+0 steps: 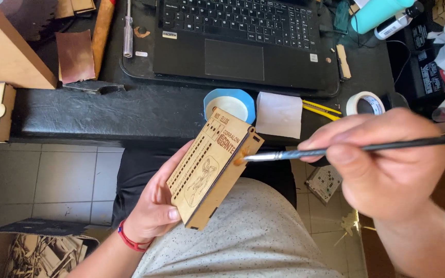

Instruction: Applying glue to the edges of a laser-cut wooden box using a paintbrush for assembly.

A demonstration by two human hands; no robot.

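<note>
Black leather-like desk top [104,110] spans the background, carrying a laptop [233,41], a blue tape roll [229,103], a white tape roll [365,103] and a white paper square [279,114]. Below it, the left hand [155,206] grips a laser-cut wooden box [213,167], fingers curled behind it and the thumb pressed on its engraved front near the lower corner. The right hand [382,164] pinches a thin paintbrush [336,151] between closed thumb and fingers; the bristle tip, left of those fingers, touches the box's upper right edge. A red bracelet [130,241] circles the left wrist.
</note>
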